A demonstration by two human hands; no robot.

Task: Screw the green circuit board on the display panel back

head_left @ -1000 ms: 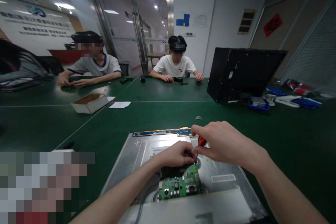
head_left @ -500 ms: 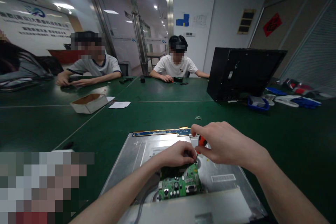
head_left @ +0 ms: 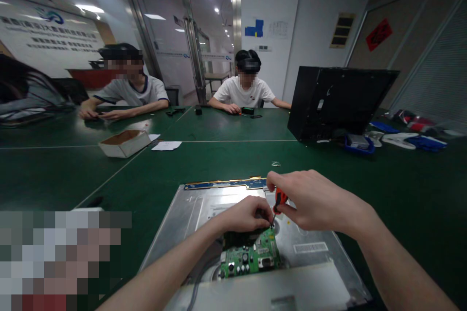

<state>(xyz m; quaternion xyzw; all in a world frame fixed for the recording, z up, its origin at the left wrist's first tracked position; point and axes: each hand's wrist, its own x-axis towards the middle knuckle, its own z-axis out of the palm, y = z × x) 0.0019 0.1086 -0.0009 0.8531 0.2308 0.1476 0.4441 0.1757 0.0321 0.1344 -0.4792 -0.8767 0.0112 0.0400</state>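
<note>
A right hand (head_left: 304, 200) grips the red-and-black handle of a screwdriver (head_left: 280, 200), its thin metal shaft angled down to the upper corner of a green circuit board (head_left: 251, 252) in the lower center of the frame. The left hand (head_left: 251, 214), fingers curled narrow, rests beside the tip; whether it pinches anything is unclear. The board, studded with small components, lies on a dull silver metal panel (head_left: 310, 248), flat and roughly rectangular, with one barcode label (head_left: 310, 247) at lower right and one slim blue strip (head_left: 222, 184) along its far edge. A gray cable (head_left: 197, 284) curves beside the board.

Across the smooth green table (head_left: 219, 155), two people in white shirts sit at upper left and upper center. One open, pale box (head_left: 126, 144) stands at left; one black, boxy monitor (head_left: 339, 102) stands at upper right, near one blue tray (head_left: 359, 145).
</note>
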